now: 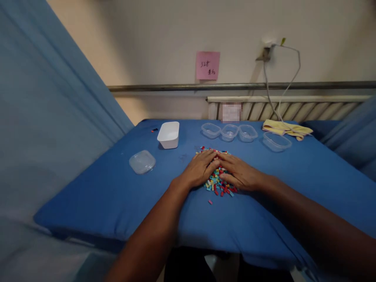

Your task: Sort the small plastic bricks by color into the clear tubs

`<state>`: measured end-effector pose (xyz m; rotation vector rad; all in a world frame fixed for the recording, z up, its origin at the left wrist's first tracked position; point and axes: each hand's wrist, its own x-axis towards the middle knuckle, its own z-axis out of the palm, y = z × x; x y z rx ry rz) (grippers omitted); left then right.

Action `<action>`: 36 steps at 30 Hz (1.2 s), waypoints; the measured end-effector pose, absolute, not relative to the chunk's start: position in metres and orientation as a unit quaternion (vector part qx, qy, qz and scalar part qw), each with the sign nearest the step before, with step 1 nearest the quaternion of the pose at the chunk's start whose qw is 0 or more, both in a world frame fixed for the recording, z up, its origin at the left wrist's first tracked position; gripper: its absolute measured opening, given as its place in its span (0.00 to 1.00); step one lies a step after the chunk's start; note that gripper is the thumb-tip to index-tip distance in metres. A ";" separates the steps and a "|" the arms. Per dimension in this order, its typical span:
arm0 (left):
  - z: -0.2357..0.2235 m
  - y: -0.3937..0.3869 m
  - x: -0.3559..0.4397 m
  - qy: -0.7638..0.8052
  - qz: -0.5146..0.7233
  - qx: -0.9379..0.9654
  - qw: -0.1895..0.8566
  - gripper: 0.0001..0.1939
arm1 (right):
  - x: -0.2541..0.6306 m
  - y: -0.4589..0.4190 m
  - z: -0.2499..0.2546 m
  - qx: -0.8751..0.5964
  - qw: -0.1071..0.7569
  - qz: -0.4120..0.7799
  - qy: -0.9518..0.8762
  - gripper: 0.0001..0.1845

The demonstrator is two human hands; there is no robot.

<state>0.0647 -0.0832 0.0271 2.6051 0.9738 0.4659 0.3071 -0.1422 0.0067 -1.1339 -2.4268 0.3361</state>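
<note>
A heap of small coloured plastic bricks (pixel 216 181) lies on the blue-covered table (pixel 141 207), in red, yellow, white and light blue. Over its left side rests my left hand (pixel 202 167), palm down with the fingers stretched out. My right hand (pixel 239 172) lies flat over the right side, fingers spread and pointing left. The fingertips of both hands meet near the heap's far edge, and part of the heap is hidden under them. One pink brick (pixel 210 202) sits apart, nearer to me.
Behind the heap stand three clear plastic containers (pixel 229 132). Another clear container (pixel 276 141) is farther right, by a yellow cloth (pixel 286 128). To the left are a white tub (pixel 169 134) and a clear lid (pixel 142 162). Blue curtains (pixel 44 117) hang at both sides.
</note>
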 end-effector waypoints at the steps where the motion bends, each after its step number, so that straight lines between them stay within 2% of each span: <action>1: 0.029 -0.089 0.062 0.338 0.155 0.916 0.147 0.36 | 0.309 -0.149 0.004 -0.408 0.222 0.113 -0.879 0.37; 4: 0.037 -0.111 0.048 0.325 0.125 0.932 0.099 0.38 | 0.319 -0.162 0.003 -0.406 0.244 0.102 -0.875 0.37; 7: 0.047 -0.136 0.033 0.335 0.080 0.938 0.050 0.45 | 0.337 -0.170 0.011 -0.440 0.271 0.104 -0.850 0.36; 11: 0.058 -0.163 0.027 0.450 0.036 0.892 0.010 0.51 | 0.357 -0.174 0.018 -0.479 0.255 0.130 -0.830 0.40; 15: 0.059 -0.165 0.044 0.505 0.029 0.861 0.051 0.44 | 0.343 -0.175 0.011 -0.496 0.238 0.167 -0.818 0.46; 21: 0.057 -0.141 0.076 0.537 0.066 0.837 0.082 0.31 | 0.298 -0.160 0.000 -0.534 0.324 0.167 -0.763 0.29; 24: 0.067 -0.126 0.084 0.534 0.106 0.830 0.122 0.22 | 0.289 -0.148 -0.002 -0.530 0.358 0.172 -0.749 0.23; 26: 0.075 -0.116 0.089 0.540 0.133 0.813 0.171 0.19 | 0.286 -0.141 -0.002 -0.526 0.385 0.174 -0.738 0.22; 28: 0.082 -0.107 0.092 0.550 0.158 0.792 0.212 0.19 | 0.283 -0.135 -0.001 -0.518 0.413 0.177 -0.728 0.25; 36: 0.088 -0.092 0.085 0.534 0.231 0.767 0.270 0.28 | 0.275 -0.133 -0.001 -0.418 0.469 0.195 -0.753 0.35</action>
